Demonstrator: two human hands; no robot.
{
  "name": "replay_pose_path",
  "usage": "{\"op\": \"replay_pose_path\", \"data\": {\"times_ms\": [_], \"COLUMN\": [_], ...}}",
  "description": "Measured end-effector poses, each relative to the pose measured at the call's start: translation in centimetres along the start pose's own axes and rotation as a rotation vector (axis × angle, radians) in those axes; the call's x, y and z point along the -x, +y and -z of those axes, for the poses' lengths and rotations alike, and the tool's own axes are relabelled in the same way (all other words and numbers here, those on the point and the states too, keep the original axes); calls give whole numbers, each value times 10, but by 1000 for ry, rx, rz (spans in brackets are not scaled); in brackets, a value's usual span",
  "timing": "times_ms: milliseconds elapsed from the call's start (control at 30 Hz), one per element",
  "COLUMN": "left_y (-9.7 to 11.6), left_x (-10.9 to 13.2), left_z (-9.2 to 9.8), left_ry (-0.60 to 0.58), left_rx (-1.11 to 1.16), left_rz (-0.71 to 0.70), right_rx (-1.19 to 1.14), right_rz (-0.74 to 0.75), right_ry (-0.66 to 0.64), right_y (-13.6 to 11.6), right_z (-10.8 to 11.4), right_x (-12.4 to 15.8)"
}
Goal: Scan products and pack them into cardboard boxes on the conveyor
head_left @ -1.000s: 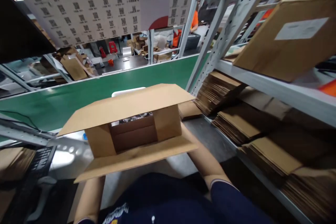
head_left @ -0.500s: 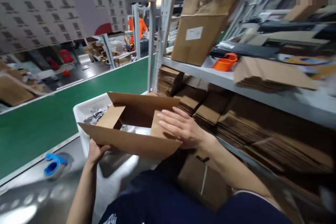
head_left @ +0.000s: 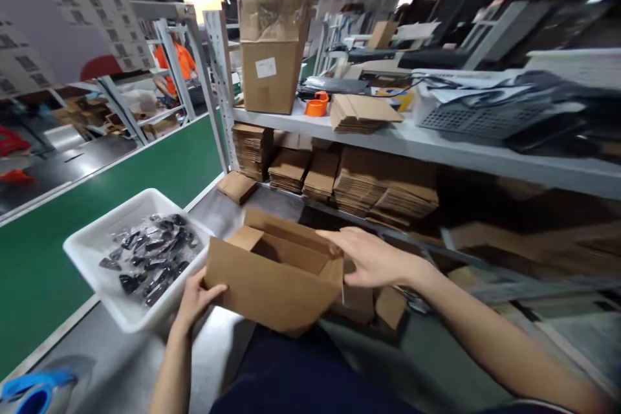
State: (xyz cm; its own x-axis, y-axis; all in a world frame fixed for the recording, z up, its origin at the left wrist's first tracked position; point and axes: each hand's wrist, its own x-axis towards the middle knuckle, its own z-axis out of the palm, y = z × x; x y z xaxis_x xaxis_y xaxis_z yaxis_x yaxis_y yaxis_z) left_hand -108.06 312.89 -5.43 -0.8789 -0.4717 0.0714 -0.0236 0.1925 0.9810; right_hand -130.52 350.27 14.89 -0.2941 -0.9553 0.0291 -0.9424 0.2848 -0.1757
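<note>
I hold a brown cardboard box (head_left: 272, 288) with its flaps up, low in the middle of the view over the metal worktable (head_left: 126, 369). My left hand (head_left: 194, 301) grips its near left corner, thumb on the front flap. My right hand (head_left: 371, 259) rests on the box's right end flap, fingers stretched out and pressed together against it. Just left of the box stands a white plastic tray (head_left: 92, 249) holding several small black parts in clear bags.
A green conveyor belt (head_left: 97, 207) runs along the left. On the right a metal shelf (head_left: 436, 149) carries stacks of flat cardboard (head_left: 383, 184), an upright carton (head_left: 272, 55) and an orange tape dispenser (head_left: 316, 105). A blue tape dispenser (head_left: 29, 391) lies at lower left. A person in orange works far behind.
My view has swung right toward the shelves. The box has turned and come down beside the white tray; my right hand moved from under the box onto its right end flap.
</note>
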Motion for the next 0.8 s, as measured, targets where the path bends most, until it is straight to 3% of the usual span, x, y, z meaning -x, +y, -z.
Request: {"op": "replay_pose_path", "data": {"times_ms": [67,133,233,367,467,567,600,667,733,800], "left_y": [-2,-6,-12,-6,12,28,30,27,18,6], "left_x": [3,6,10,11,15,18,18,12,-1,-20], "left_z": [-15,-29,-44,-47,-47,-54,-58,-62,-63,-63], "left_ry": [-136,-209,-238,-246,-211,-228,-218,-135,3,169], "left_rx": [-19,12,52,5,-41,-3,21,69,112,181], "left_rz": [-38,-49,-51,-106,-161,-78,-16,103,192,259], "right_rx": [-284,-405,-168,79,50,-50,-79,-163,-316,-528], "right_rz": [-21,-13,50,309,383,389,377,319,192,-12], "right_ry": [-191,-187,-36,-99,-236,-420,-407,-241,5,213], "right_y": [-4,-10,-18,-24,-24,-18,-12,11,50,98], "right_z": [-3,-11,-36,-62,-57,-31,-18,14,44,56], "right_x": [10,8,-18,-76,-119,-145,-147,-139,-112,-72]}}
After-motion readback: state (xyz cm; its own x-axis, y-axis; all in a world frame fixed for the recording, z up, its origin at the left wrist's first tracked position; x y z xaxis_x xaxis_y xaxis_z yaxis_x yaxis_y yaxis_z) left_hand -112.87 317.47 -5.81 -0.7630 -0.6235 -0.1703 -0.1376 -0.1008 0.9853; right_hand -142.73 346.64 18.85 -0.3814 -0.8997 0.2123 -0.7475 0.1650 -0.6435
